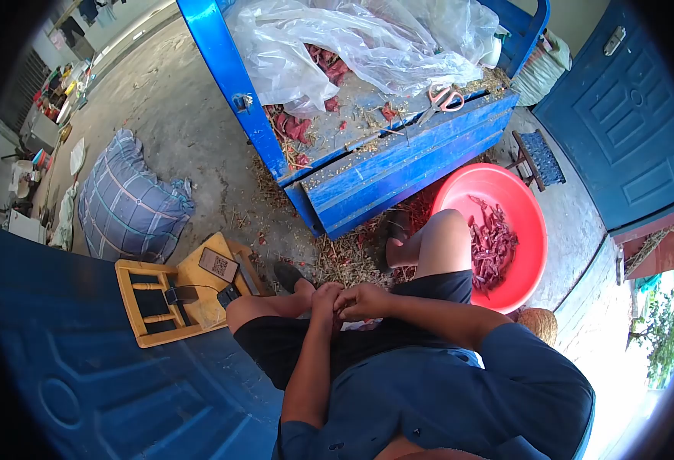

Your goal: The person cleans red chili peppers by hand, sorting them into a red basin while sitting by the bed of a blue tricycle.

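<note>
Concrete floor (176, 130) carries red basin (498, 178), checked sack (130, 199), perhaps stalks (344, 257).

Dried red chillies (493, 249): wrinkled, loose, in a shallow heap. They lie in a round red plastic basin (505, 184) on the floor, at right, just beside the raised knee. The basin's far wall is bare.

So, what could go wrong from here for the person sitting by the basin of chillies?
1. The phone lies on the small wooden stool right by the left knee; a leg movement might knock it off.
2. The scissors rest near the edge of the blue cart, so they could slide down towards the legs.
3. The left hand and right hand are bare; chillies in the red basin may irritate skin.
</note>
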`<state>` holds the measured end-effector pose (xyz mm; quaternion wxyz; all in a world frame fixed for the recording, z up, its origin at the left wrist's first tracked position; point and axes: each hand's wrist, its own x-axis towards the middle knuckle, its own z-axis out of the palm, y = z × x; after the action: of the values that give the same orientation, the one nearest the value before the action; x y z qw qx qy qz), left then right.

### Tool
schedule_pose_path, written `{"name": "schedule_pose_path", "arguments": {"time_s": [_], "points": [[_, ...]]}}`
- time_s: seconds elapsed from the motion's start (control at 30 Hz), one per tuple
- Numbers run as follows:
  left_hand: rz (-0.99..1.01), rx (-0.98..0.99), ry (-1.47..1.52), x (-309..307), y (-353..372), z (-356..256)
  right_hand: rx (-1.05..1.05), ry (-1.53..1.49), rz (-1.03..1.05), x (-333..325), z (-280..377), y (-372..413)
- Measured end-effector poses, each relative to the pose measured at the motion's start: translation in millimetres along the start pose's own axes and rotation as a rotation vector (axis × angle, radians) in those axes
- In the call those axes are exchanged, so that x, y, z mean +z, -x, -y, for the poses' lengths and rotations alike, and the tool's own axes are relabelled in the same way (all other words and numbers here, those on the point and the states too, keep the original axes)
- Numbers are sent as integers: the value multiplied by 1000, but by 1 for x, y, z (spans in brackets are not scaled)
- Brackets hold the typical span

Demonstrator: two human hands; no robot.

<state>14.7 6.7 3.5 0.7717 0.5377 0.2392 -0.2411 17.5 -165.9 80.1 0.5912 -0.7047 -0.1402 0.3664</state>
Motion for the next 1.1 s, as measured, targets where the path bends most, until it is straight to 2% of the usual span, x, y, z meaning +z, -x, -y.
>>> {"name": "schedule_pose_path", "arguments": {"time_s": [0.03,0.1,0.13,0.2,0.23,0.3,0.33,0.4,0.43,0.5,0.6,0.73,0.93,1.0,1.03,1.1], "points": [[2,1,0,-2,1,-2,0,2,-1,4,-2,-1],[31,34,62,-10,1,-2,-270,194,-109,11,-3,-4],[28,37,63,-11,2,0,-273,195,-105,12,-4,-5],[41,-19,184,-15,3,8,-223,398,-145,13,1,-5],[39,-20,185,-16,1,11,-223,397,-144,14,1,-6],[-37,0,42,-14,-5,13,-63,545,-227,15,-2,-12],[-35,1,46,-11,-7,15,-63,549,-226,15,-4,-14],[-55,0,35,-3,-7,17,52,553,-402,18,-14,-17],[-54,-1,40,-3,-11,21,55,556,-400,20,-19,-19],[-54,0,28,-3,-23,28,23,502,-529,24,-27,-22],[-47,-22,121,1,-22,26,-42,429,-601,24,-33,-23],[-15,-16,94,-1,-19,23,-43,522,-682,21,-41,-29],[-10,-79,62,-8,-30,35,187,366,-697,24,-40,-39],[-22,-139,36,-4,-23,23,331,114,-650,22,-39,-44],[-23,-140,35,-3,-17,17,332,112,-649,21,-37,-43],[50,-188,47,-1,-7,4,368,-119,-562,15,-34,-39]]}}
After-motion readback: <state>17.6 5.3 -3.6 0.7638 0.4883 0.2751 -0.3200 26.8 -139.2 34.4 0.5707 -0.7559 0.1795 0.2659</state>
